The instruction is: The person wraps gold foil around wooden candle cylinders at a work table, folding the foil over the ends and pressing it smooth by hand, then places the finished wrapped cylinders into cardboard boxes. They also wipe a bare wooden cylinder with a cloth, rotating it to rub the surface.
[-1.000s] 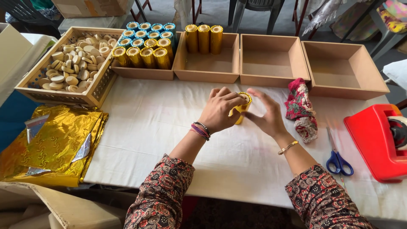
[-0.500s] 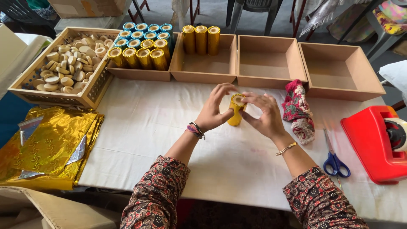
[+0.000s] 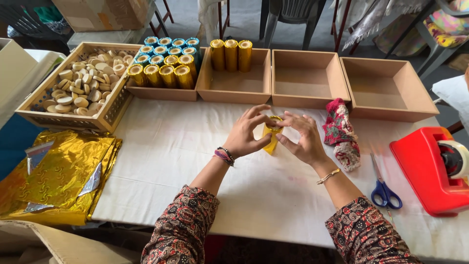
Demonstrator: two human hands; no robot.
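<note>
I've got both hands up over the middle of the white cloth-covered table (image 3: 161, 161). Left hand (image 3: 246, 134) and right hand (image 3: 303, 139) close around one gold foil roll (image 3: 271, 137) — a short cylinder, shiny and crinkled, standing roughly upright, tilted a little. The left thumb presses its lower side, the fingers curl over its top rim; the right fingertips pinch that rim from the other side. Both hands grip it, and it sits between them, just above the cloth.

At twelve o'clock from the roll, an open brown box (image 3: 234, 85), matte and square, with three gold rolls (image 3: 230, 54) standing along its far wall. At eleven o'clock, a box of gold and blue rolls (image 3: 163, 61), packed in rows, round ends up. At ten o'clock, a slatted wooden crate (image 3: 105, 115) of pale wooden discs (image 3: 80, 83), smooth and round. At eight o'clock, crumpled gold foil sheets (image 3: 53, 176), glossy, overhanging the table edge.

At three o'clock, just beside my right hand, a bundled red patterned cloth (image 3: 342, 132), soft and knobbly. At four o'clock, blue-handled scissors (image 3: 385, 188), then a red plastic tape dispenser (image 3: 430, 171), hard and glossy. Two empty brown boxes (image 3: 342, 80) at one o'clock.
</note>
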